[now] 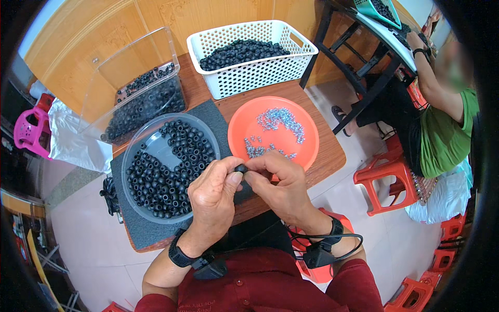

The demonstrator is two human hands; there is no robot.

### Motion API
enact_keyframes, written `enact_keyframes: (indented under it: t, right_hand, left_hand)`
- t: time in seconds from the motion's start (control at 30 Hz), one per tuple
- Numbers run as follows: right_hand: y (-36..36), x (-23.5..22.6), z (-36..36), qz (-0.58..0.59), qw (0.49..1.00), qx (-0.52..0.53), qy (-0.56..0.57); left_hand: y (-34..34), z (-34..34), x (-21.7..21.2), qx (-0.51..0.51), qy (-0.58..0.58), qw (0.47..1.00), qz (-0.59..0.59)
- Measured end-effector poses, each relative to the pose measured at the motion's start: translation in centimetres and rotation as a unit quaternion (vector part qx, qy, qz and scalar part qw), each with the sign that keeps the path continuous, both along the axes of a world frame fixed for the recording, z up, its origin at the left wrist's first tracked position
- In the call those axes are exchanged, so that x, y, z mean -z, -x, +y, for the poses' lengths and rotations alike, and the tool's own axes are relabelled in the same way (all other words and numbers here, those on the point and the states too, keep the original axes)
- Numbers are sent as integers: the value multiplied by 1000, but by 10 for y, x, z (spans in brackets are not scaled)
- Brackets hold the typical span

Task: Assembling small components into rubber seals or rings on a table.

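- Black rubber ring (240, 168): small, round, dark; held above the table's (327, 156) near edge, in front of the orange bowl (306, 136).
- Its lower half is hidden by fingertips; any inserted part cannot be made out.
- Left hand (213, 195) and right hand (278, 184): fingers pinched closed on the ring from both sides.

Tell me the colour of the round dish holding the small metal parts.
The round dish is orange, shown in the head view.
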State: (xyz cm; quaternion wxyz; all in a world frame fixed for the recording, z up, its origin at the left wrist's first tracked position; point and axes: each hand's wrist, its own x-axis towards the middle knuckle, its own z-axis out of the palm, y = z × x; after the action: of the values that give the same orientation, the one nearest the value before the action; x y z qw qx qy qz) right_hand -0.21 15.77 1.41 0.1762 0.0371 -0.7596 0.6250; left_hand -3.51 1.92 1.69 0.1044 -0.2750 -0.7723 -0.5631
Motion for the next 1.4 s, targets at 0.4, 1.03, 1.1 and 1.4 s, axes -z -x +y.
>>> enact_keyframes:
  t: [0.4, 1.03, 1.1, 1.4]
  right_hand:
    - [-6, 3, 5, -6, 1000, -9, 13]
    - [-11, 8, 15, -21, 1000, -9, -10]
    - [-12, 4, 13, -70, 996, -7, 47]
    - [-12, 17, 8, -18, 999, 15, 29]
  left_hand:
    - [-5, 2, 4, 22, -74, 992, -102]
    - [-7, 3, 4, 44, -48, 982, -175]
    - [-8, 4, 3, 40, -38, 986, -156]
    - [-6, 11, 6, 1, 36, 999, 29]
